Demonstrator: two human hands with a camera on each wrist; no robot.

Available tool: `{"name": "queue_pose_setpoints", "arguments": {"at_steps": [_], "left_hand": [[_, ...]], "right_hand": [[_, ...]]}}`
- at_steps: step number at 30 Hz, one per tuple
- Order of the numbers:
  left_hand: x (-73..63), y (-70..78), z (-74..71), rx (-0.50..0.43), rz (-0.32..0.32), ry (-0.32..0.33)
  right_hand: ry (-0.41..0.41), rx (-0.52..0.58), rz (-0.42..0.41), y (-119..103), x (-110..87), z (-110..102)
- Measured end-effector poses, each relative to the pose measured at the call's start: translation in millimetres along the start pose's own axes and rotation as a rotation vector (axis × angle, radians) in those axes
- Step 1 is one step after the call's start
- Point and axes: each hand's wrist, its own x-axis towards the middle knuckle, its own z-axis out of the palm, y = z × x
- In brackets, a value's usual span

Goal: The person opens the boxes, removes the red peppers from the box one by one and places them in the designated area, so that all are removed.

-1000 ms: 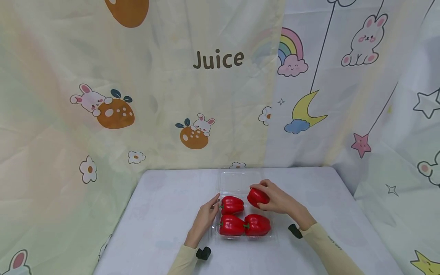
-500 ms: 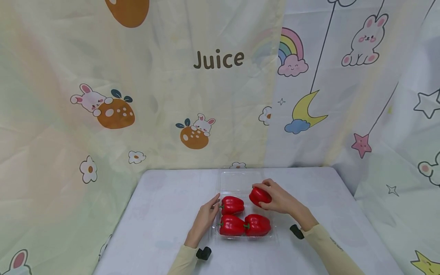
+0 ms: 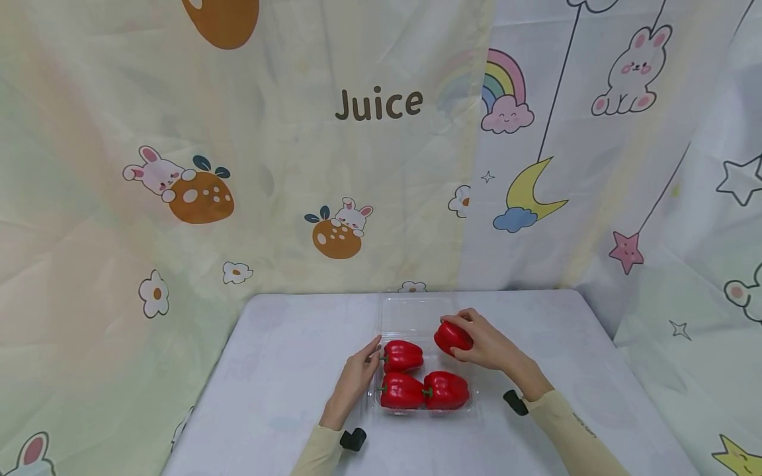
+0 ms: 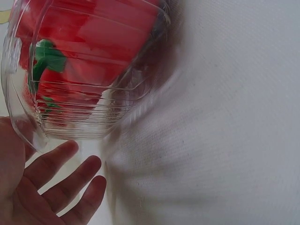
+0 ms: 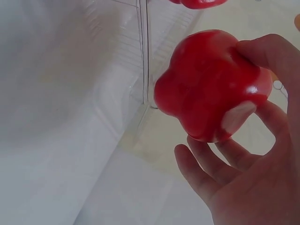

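Note:
My right hand (image 3: pixel 485 342) grips a red bell pepper (image 3: pixel 453 338) above the back right of a clear plastic clamshell container (image 3: pixel 470 404). In the right wrist view the thumb lies on one side of the bell pepper (image 5: pixel 211 89) and fingers on the other, its lobed bottom showing. Three more red bell peppers with green stems lie inside: one at the back left (image 3: pixel 403 357), one at the front left (image 3: pixel 401 390), one at the front right (image 3: pixel 446 390). My left hand (image 3: pixel 356 375) rests at the container's left rim, fingers loosely extended beside the clear wall (image 4: pixel 75 129).
The container's clear lid (image 3: pixel 417 314) lies folded back toward the far edge of the white table (image 3: pixel 286 370). A printed cloth backdrop (image 3: pixel 387 172) hangs behind the table. Dark wrist cameras sit at both cuffs.
My right hand has shifted slightly right and away from me with the bell pepper. My left hand and the other three bell peppers stay in place.

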Motion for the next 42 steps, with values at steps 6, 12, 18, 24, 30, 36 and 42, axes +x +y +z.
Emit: {"name": "queue_pose_setpoints", "arguments": {"at_steps": [6,12,18,24,30,36,42], "left_hand": [[-0.6,1.1,-0.3,-0.006,-0.002,0.001],[-0.3,0.9,0.0,-0.001,0.003,0.004],[-0.1,0.6,0.2,0.0,0.004,0.005],[0.0,0.5,0.3,-0.002,-0.003,0.005],[0.4,0.0,0.8,-0.002,-0.003,0.006],[0.5,-0.7,0.9,-0.004,-0.002,0.003],[0.9,-0.6,0.8,-0.005,0.0,0.005]], "right_hand": [[0.035,-0.017,-0.002,4,-0.6,1],[0.072,-0.035,0.0,7,-1.0,2],[0.107,-0.064,0.009,9,-0.8,3],[0.142,-0.078,0.029,9,-0.6,2],[0.171,-0.087,0.048,10,-0.4,2],[0.188,-0.08,0.072,13,0.2,1],[0.195,-0.062,0.093,18,1.0,1]]}}
